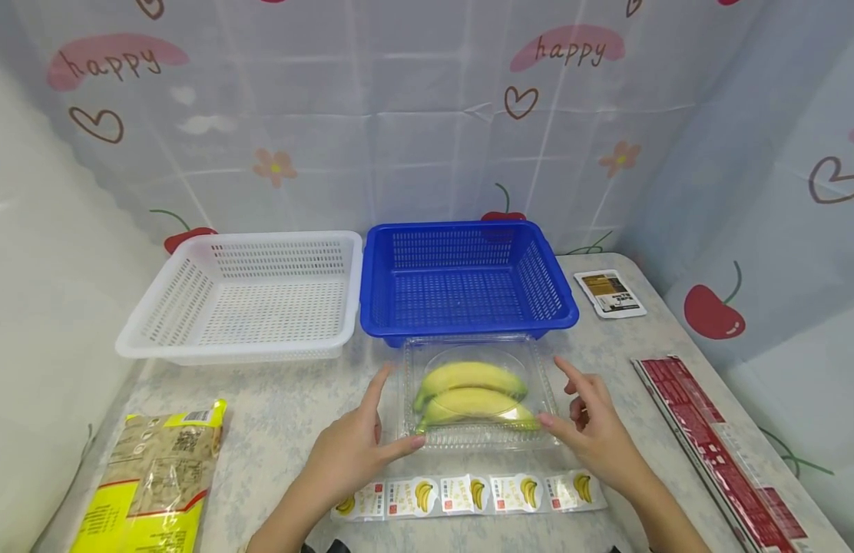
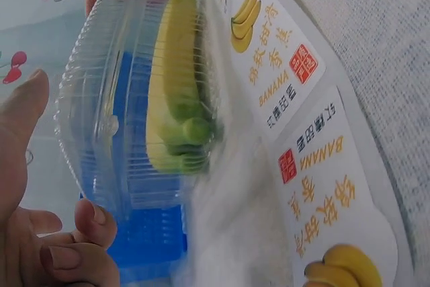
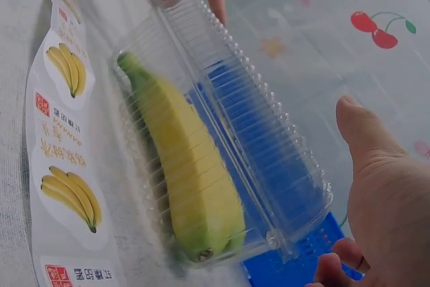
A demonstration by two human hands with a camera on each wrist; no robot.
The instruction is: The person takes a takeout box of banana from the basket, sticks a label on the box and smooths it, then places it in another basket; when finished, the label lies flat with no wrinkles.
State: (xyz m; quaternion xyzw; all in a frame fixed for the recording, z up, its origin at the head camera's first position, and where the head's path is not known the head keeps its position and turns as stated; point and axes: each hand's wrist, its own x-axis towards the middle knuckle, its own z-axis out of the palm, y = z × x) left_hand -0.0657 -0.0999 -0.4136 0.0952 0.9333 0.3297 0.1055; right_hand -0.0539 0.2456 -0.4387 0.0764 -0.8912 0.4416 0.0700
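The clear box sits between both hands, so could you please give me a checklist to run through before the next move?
1. Bananas inside the box: ok, two lie in it.
2. Lid over the bananas: ok.
3. Lid snapped shut: cannot tell.
4. Left hand and right hand at opposite sides of the box: ok.
5. Firm grip on the box: not ok, neither hand is wrapped round it.
6. Labels near the box: ok, the strip lies on its near side.
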